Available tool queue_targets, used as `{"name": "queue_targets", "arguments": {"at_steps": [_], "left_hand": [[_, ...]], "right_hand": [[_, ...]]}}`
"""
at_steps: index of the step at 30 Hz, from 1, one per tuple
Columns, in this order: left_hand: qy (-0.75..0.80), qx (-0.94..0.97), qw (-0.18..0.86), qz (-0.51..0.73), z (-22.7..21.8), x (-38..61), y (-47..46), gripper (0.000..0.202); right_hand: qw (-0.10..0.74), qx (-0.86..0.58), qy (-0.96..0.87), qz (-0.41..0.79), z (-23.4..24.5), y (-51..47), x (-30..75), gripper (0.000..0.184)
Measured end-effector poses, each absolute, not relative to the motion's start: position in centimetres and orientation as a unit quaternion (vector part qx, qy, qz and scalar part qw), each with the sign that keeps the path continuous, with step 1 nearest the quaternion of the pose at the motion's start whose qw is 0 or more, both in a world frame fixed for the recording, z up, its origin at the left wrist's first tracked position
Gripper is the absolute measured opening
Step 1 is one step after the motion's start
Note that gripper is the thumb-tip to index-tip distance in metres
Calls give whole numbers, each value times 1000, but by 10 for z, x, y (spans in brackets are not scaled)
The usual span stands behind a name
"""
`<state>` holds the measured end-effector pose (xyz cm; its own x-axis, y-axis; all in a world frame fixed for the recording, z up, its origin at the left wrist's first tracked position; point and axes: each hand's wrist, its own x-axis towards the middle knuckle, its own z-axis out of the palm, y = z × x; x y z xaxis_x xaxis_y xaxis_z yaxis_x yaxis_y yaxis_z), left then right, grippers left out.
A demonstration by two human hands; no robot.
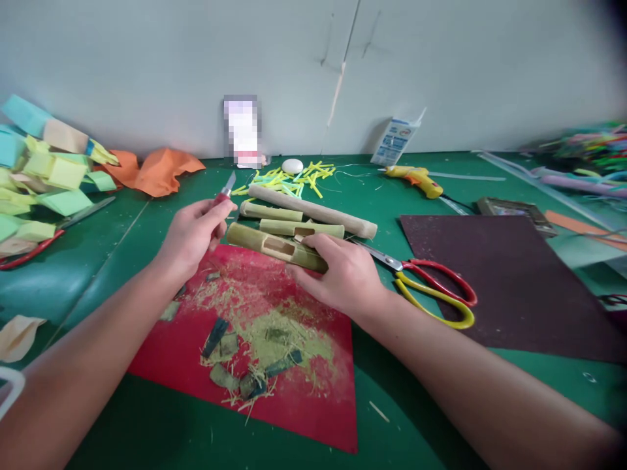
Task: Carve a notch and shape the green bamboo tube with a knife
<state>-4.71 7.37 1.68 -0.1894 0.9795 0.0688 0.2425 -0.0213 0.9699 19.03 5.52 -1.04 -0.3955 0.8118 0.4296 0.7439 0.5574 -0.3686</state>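
- Right hand [343, 274]: closed over the near end of a green bamboo section [274, 247]; fingers wrap the top of the piece; the section lies almost level, slightly raised over the far edge of the red mat [313, 398]; a rectangular slot cut in its upper face is visible.
- Left hand [193, 235]: fingers pinched tight on a craft knife [226, 190] with a red handle; blade pointing up and away, just beside the far end of the held bamboo section, contact cannot be told.
- Red mat: lies on the green table [421, 405]; covered with bamboo shavings [264, 333] and several dark green peeled strips.
- Behind the held piece: two more green bamboo pieces [294, 227] and a pale wooden rod [313, 210], lying side by side.
- Scissors [431, 287] with red and yellow handles: on the table, just right of the right hand.
- Dark brown sheet [504, 281]: right of the scissors.
- Yellow glue gun [416, 179]: far side, near the wall.
- Folded coloured paper blocks [39, 176]: piled at the far left; orange paper [151, 171] beside them.
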Motion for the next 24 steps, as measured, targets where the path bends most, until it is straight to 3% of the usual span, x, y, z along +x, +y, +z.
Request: {"name": "queue_targets", "arguments": {"at_steps": [4,9,13,19,24], "left_hand": [[595,609,249,461,21,-37,56,44],[594,668,228,385,30,-31,40,25],[587,710,251,297,28,-30,39,30],[554,791,133,225,22,-13,25,36],[617,767,106,141,28,-13,23,37]], "right_hand": [[275,-533,-795,88,-13,54,190,37],[261,-574,-771,88,-13,56,193,32],[253,-571,-778,74,-12,55,193,30],[245,-546,-801,26,-15,57,193,25],[250,-536,-806,18,-16,55,192,23]]}}
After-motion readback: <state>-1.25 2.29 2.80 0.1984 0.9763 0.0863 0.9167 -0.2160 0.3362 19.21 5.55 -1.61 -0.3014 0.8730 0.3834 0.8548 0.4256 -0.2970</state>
